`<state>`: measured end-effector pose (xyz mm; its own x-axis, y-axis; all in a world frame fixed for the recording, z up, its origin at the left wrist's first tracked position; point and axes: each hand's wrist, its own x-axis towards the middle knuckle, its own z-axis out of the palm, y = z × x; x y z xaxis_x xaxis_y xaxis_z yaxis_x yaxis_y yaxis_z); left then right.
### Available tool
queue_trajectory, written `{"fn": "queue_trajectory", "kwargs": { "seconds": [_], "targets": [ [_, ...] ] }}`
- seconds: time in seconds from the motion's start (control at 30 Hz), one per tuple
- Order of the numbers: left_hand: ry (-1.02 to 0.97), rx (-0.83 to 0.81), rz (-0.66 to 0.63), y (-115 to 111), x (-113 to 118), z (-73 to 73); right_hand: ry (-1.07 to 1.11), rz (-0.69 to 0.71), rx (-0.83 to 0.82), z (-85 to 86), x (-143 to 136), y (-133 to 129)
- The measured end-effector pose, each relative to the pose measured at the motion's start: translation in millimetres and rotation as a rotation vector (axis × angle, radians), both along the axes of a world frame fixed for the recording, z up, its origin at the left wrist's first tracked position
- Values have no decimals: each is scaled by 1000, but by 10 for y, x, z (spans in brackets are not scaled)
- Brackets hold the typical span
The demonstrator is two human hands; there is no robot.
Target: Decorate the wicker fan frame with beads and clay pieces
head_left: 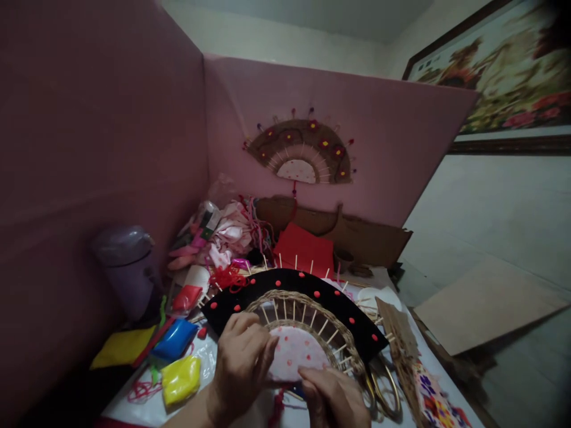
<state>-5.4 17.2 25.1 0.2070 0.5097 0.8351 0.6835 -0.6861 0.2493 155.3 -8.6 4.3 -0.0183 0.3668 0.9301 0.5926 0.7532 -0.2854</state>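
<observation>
Right hand (336, 395), at the lower edge of the half-disc, thumb and forefinger brought together on that edge; left hand (241, 359), fingers partly curled against the half-disc's left side, its grip hidden; black fan (332, 303), one, between and beyond the hands above the worktop, comprising spotted pale half-disc (298, 351), woven rings, pale sticks and black band with red dots; condition, by judgement: body largely assembled, band and dots in place; stick tips along the top bare, apparently left to finish if the wall piece is the pattern; gold-handled scissors (387, 386), just beside its right end; yellow packet (181, 380) and blue packet (173, 340), to the left; red cord (227, 278), behind; red sheets (306, 246), farther back; lidded container (129, 273), far left; brown fan (289, 134), on pink panel (379, 131), with flowers and ornamented tips; framed picture (513, 77), upper right; brands, labels, writing: none legible.
</observation>
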Motion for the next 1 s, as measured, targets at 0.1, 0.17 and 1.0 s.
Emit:
{"fn": "queue_trajectory", "kwargs": {
  "seconds": [0.1, 0.17, 1.0],
  "targets": [
    [-114, -55, 79, 67, -50, -69, -84, 141, -58, 18, -12, -32],
    [-228, -101, 131, 114, -84, -114, -170, 253, -159, 26, -35, -55],
    [-440, -547, -259, 92, -96, 0, -812, 216, -314, -17, -214, -121]
  ]
}}
